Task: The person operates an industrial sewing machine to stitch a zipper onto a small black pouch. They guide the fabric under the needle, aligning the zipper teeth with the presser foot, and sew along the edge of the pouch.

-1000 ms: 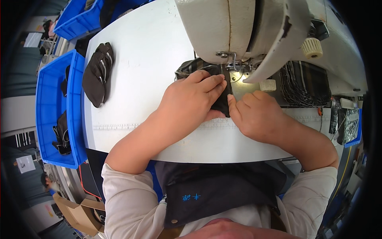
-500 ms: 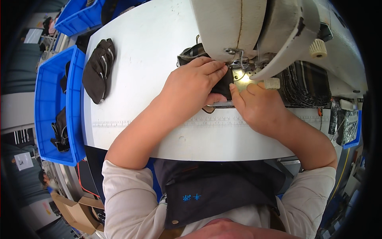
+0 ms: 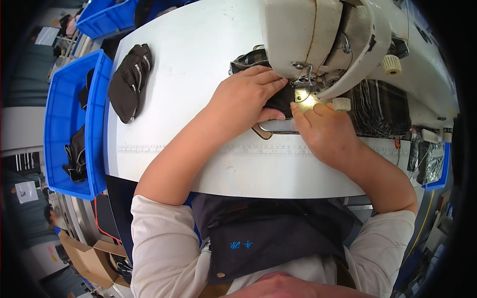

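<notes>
- Dark fabric piece (image 3: 279,103) lies under the sewing machine head (image 3: 318,35), near the far edge of the surface (image 3: 198,59); a zipper end (image 3: 244,61) sticks out on its far left side.
- Left hand (image 3: 243,99) lies flat on the piece, fingers (image 3: 266,82) together and pressed down, tips right beside the presser foot (image 3: 303,82).
- Right hand (image 3: 325,130) sits at the piece's near right corner, fingers curled close together, thumb tip touching the fabric edge just short of the lit needle plate (image 3: 305,98).
- Judgement: this is guiding a seam. Keep left-hand pressure even so the layers do not creep, and let the feed pull; do not push.
- Steer with the right hand from the fabric edge only, keeping the edge parallel to the plate's guide line.
- Risk: both sets of fingertips are very near the needle; shift the hands back in small steps rather than riding up to the foot.
- Whether the needle is down, I cannot tell.
- Outward: 1 finished dark pouch (image 3: 130,79) near the surface's left edge, blue bins (image 3: 62,114) beyond it, a stack of plaid fabric (image 3: 380,107) at the right.
</notes>
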Motion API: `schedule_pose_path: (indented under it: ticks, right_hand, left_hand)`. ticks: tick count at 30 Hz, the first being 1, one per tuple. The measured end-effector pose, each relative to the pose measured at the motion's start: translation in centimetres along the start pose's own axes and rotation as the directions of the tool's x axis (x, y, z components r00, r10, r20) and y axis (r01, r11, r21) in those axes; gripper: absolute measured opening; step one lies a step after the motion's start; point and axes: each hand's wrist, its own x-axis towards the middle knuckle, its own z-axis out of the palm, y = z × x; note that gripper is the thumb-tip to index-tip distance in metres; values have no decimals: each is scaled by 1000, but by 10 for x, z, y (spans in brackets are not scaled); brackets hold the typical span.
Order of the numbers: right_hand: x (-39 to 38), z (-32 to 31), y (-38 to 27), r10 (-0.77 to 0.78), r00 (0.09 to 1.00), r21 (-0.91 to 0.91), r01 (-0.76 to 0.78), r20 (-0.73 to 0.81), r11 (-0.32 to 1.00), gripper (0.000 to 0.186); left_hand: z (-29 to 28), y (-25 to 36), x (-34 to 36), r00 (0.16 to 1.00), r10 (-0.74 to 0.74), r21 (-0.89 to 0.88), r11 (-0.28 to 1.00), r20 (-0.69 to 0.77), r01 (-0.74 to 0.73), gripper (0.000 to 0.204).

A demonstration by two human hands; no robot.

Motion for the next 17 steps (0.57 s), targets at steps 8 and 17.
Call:
schedule_pose_path:
  ticks: [8,17]
  right_hand:
    - [-1,3,3,6,1000,10,-6,-19,1000,43]
    - [1,10,0,124,988,46,-120,-95,992,38]
  left_hand:
    - [9,-3,-1,991,38,28,999,-128,-35,65]
    - [17,-4,-8,994,-13,26,1000,-107,16,68]
